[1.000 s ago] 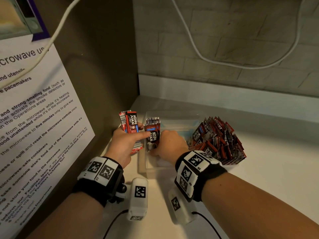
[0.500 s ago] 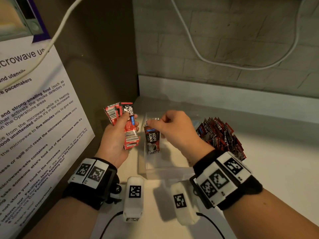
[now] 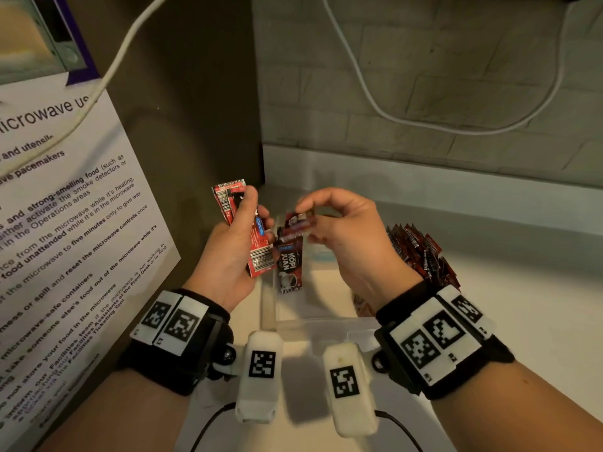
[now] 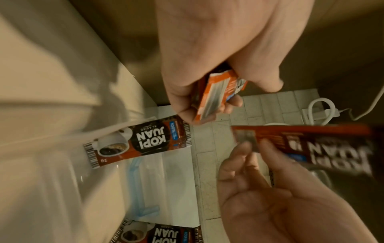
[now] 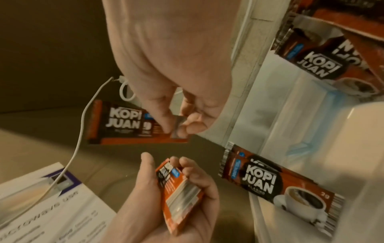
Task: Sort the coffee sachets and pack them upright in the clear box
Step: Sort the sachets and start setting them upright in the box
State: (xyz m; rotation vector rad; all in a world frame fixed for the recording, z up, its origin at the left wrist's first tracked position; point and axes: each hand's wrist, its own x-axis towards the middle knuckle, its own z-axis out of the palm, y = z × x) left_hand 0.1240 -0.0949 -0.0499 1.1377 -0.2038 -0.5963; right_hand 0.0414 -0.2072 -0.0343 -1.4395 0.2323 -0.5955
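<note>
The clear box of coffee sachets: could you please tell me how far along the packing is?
Early days. Done: a sachet or two stand against the left wall of the clear box, which is otherwise mostly bare. In hand: the left hand grips a small stack of sachets, and the right hand pinches a single sachet. Left: the large pile of sachets at the right.
</note>
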